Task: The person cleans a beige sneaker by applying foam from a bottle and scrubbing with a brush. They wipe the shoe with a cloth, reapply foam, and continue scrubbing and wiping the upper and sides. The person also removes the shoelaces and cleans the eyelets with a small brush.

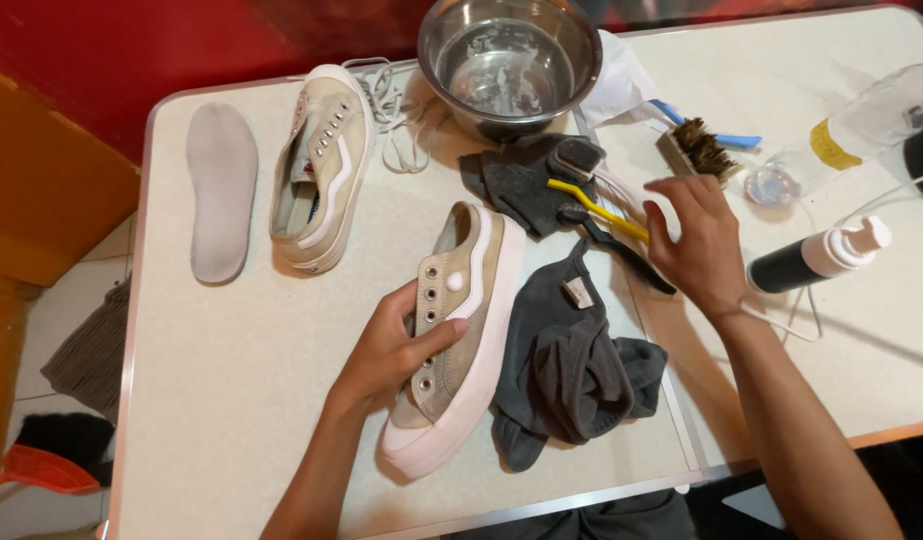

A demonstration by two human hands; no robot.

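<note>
Left hand clamped on the beige canvas sneaker with white rubber sole, tilted on edge mid-worktop beside the dark grey cloth; right hand, fingers spread and empty, over the yellow-and-black slim brush: best gripped mid-handle, shoe kept braced.

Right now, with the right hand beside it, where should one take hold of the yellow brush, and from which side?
Grip the yellow brush at its thin handle, near the end by the right hand. Come from above and the right: the handle lies flat, its far end on the dark cloth, so fingers can pinch it there.
</note>
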